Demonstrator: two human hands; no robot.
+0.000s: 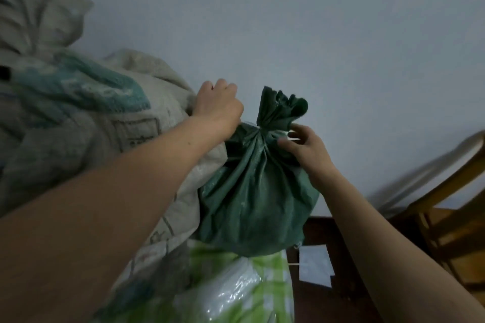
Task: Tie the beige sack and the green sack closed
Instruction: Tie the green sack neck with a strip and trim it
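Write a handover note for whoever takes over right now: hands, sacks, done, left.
Left hand: fisted at the neck of the green sack; what it holds is hidden.
Right hand: fingers pinch a pale cord at that neck.
Green sack leans on the beige sack, neck cinched.
Left: finish the knot; check the beige sack, its top is blurred.

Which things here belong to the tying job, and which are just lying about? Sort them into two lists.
Job: green sack, beige sack, string at the green sack's neck, left hand, right hand.

Lying about: wooden chair, white paper, green checked bag.
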